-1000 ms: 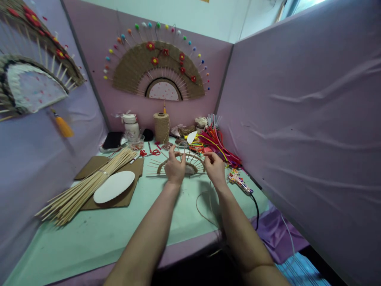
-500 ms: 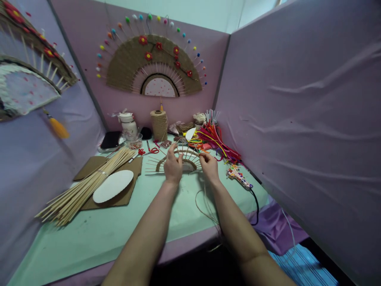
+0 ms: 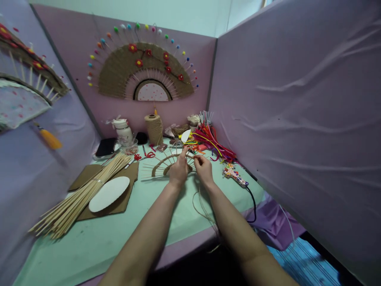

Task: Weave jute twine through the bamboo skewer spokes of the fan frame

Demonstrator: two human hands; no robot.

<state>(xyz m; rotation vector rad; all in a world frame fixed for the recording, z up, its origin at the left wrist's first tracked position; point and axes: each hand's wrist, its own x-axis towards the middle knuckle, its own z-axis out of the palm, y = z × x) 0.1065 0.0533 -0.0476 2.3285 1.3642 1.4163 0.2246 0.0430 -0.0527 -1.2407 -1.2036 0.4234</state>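
A small fan frame [image 3: 157, 166] of thin wooden sticks set in a brown arc lies on the green table [image 3: 125, 222]. My left hand [image 3: 178, 170] rests on its right part with fingers pinched on a stick near the top. My right hand [image 3: 203, 169] sits close beside it, fingers pinched on a strand of jute twine [image 3: 200, 200] that trails down across the table toward me. Both hands nearly touch over the frame.
A bundle of bamboo skewers [image 3: 77, 194], a white oval card [image 3: 109, 188] on brown cardboard, red scissors [image 3: 143, 156], a twine spool [image 3: 154, 128], a jar [image 3: 121, 130], coloured pipe cleaners [image 3: 214, 145] and a glue gun [image 3: 235, 176] surround the frame. Finished fans hang on the purple walls.
My right hand has moved left toward my left hand, and the two now meet over the frame. The view has shifted slightly right.
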